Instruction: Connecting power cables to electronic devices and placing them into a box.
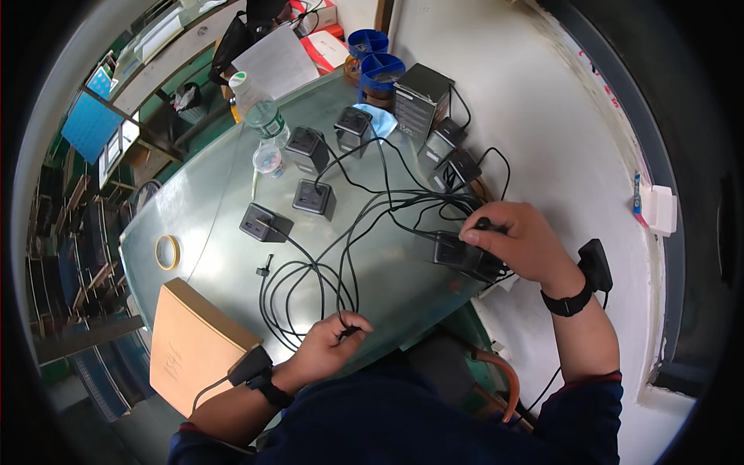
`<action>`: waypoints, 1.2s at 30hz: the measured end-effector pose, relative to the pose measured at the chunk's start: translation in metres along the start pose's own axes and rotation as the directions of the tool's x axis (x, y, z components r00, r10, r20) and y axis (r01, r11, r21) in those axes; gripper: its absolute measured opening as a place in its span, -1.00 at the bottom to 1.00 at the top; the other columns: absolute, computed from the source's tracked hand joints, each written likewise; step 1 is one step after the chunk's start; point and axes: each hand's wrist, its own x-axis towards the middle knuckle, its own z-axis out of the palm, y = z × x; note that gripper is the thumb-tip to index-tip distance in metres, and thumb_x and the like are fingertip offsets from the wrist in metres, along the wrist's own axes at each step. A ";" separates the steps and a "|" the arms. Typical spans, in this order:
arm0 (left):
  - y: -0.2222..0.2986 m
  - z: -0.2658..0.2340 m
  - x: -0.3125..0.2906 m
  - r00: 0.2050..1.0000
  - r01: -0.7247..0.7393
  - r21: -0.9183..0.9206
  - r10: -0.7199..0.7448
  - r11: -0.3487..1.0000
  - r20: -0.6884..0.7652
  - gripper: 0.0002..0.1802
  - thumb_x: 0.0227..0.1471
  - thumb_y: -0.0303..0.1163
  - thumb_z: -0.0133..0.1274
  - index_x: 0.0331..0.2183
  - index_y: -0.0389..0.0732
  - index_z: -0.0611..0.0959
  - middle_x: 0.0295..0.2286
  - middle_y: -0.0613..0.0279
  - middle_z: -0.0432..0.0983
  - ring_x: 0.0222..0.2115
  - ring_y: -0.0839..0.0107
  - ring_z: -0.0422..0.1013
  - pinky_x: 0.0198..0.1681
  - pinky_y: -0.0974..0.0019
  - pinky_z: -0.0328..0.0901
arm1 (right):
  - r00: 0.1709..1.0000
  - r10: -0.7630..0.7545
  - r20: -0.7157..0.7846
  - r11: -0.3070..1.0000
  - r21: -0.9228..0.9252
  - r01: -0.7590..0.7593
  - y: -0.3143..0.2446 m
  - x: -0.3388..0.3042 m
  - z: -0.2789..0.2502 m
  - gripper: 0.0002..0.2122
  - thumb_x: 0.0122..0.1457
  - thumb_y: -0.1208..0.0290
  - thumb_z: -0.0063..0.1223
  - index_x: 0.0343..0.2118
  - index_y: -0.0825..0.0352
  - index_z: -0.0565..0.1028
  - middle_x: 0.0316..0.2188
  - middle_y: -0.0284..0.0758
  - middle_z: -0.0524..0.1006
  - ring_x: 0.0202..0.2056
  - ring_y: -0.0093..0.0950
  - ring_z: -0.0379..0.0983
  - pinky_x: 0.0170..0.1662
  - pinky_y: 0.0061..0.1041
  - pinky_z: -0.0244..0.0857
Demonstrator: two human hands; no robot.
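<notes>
My left hand [332, 342], low in the middle near my body, is closed on a black cable [342, 298]. A dark piece shows at its fingertips, perhaps the cable's end. Beside it the cable lies in loose loops on the glass-topped table. On the right, my right hand [518, 239] pinches a small black plug [485, 224] between thumb and fingers. Just below that hand sits a black box-shaped device [457, 254], partly hidden by the hand. Several like it stand further off, including one [314, 199] with a cable plugged in and another [265, 222] to its left.
A clear bottle [260, 108], a clear cup [267, 160] and blue round trays [381, 70] stand at the back. A dark carton [421, 97] is by the white wall. Left lie a tape roll [167, 253], a small black plug [265, 267] and a cardboard box [194, 341].
</notes>
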 end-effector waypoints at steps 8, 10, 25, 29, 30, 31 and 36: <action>-0.007 0.003 -0.004 0.999 0.031 0.032 -0.032 0.999 0.027 -0.87 0.25 -0.52 0.07 -0.15 -0.20 0.60 -0.22 0.25 0.58 -0.18 0.42 0.51 -0.06 0.37 0.36 | 0.984 -0.157 0.083 0.987 -0.013 0.158 0.000 -0.003 0.008 -0.86 0.19 0.46 0.18 -0.21 0.34 0.61 -0.34 -0.27 0.62 -0.33 -0.39 0.54 -0.24 -0.43 0.39; -0.008 0.004 -0.004 1.000 0.010 0.030 -0.011 0.999 0.025 -0.87 0.25 -0.49 0.08 -0.15 -0.18 0.60 -0.23 0.23 0.58 -0.20 0.38 0.52 -0.09 0.35 0.38 | 0.976 -0.191 0.101 0.979 -0.050 0.196 -0.002 -0.002 0.009 -0.87 0.18 0.50 0.16 -0.21 0.34 0.61 -0.33 -0.25 0.62 -0.32 -0.31 0.54 -0.22 -0.40 0.40; -0.002 0.000 -0.002 0.996 0.078 0.032 -0.079 0.996 0.028 -0.88 0.25 -0.54 0.07 -0.16 -0.21 0.61 -0.22 0.29 0.57 -0.18 0.50 0.48 -0.05 0.40 0.34 | 0.979 -0.196 0.050 0.953 -0.225 0.202 -0.004 -0.012 0.017 -0.83 0.16 0.54 0.16 -0.17 0.33 0.59 -0.22 -0.22 0.50 -0.24 -0.20 0.49 -0.17 -0.33 0.40; -0.003 0.000 -0.002 0.996 0.079 0.024 -0.080 0.997 0.030 -0.88 0.25 -0.55 0.07 -0.16 -0.21 0.61 -0.23 0.29 0.57 -0.18 0.51 0.48 -0.05 0.40 0.34 | 0.987 -0.123 -0.107 0.980 -0.168 0.104 -0.006 -0.012 0.026 -0.82 0.19 0.56 0.07 -0.14 0.35 0.57 -0.23 -0.20 0.54 -0.22 -0.24 0.52 -0.18 -0.38 0.38; -0.003 0.000 -0.002 0.996 0.084 0.024 -0.084 0.996 0.036 -0.88 0.25 -0.55 0.07 -0.16 -0.21 0.61 -0.23 0.29 0.58 -0.18 0.51 0.48 -0.05 0.40 0.34 | 0.986 -0.101 -0.131 0.988 -0.133 0.083 -0.004 -0.012 0.027 -0.82 0.20 0.56 0.06 -0.15 0.36 0.56 -0.25 -0.20 0.56 -0.23 -0.28 0.53 -0.19 -0.40 0.38; -0.002 -0.001 -0.001 0.994 0.102 0.029 -0.104 0.994 0.044 -0.88 0.25 -0.55 0.07 -0.16 -0.21 0.61 -0.23 0.29 0.58 -0.18 0.51 0.48 -0.05 0.40 0.34 | 0.985 -0.079 -0.155 0.993 -0.099 0.064 -0.001 -0.011 0.027 -0.83 0.21 0.55 0.06 -0.15 0.37 0.56 -0.26 -0.20 0.58 -0.24 -0.32 0.54 -0.20 -0.42 0.37; -0.001 -0.004 0.001 0.989 0.133 0.028 -0.134 0.991 0.054 -0.87 0.24 -0.54 0.08 -0.16 -0.22 0.62 -0.23 0.29 0.58 -0.17 0.51 0.48 -0.03 0.39 0.35 | 0.982 0.108 -0.154 0.994 0.031 -0.104 -0.002 -0.006 0.024 -0.82 0.22 0.56 0.04 -0.13 0.38 0.57 -0.32 -0.23 0.64 -0.29 -0.45 0.57 -0.21 -0.49 0.38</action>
